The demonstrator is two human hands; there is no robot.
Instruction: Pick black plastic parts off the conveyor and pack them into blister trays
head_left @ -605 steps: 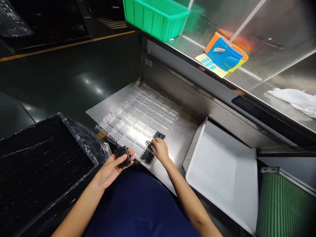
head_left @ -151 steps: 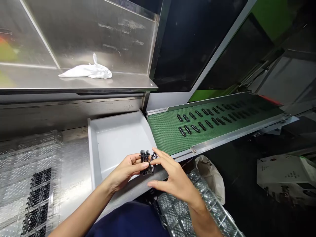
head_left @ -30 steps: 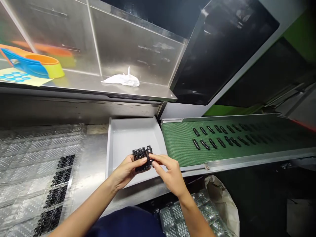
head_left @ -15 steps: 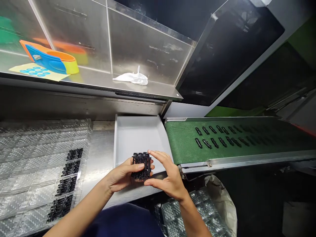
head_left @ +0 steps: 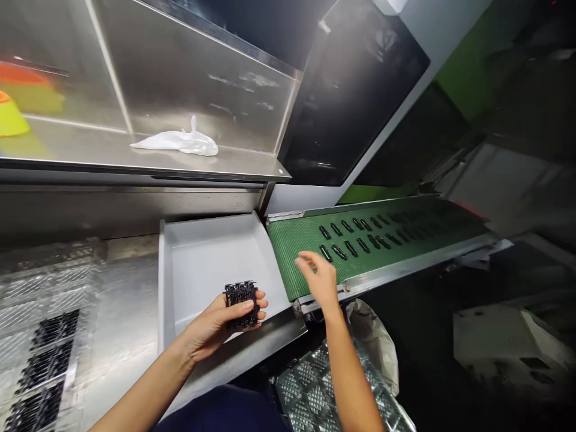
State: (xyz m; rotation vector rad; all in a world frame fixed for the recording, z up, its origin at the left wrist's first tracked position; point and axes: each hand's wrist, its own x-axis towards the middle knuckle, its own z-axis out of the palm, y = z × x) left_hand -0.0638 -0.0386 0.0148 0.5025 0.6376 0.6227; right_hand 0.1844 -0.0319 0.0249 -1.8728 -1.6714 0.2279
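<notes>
My left hand (head_left: 216,318) is closed round a stack of black plastic parts (head_left: 242,305), with the thumb across its front and the fingertips showing at its right side. It is held over the front of the grey-white tray (head_left: 202,252). My right hand (head_left: 319,277) hovers at the near end of the green conveyor belt (head_left: 288,258). Its fingers are loosely bent and apart, and nothing shows in them. Just beyond it, black plastic pieces (head_left: 341,252) lie in two rows along the belt.
Clear blister trays (head_left: 45,294) stand at the left, some pockets filled with black parts (head_left: 49,354). A white cloth-like item (head_left: 180,143) lies on the metal shelf (head_left: 243,165). Below the belt's end are more clear plastic trays (head_left: 310,390) and a pale bag (head_left: 378,342).
My right hand has left the stack and moved right to the belt. The left hand keeps hold of the stack. The view has turned to the right.
</notes>
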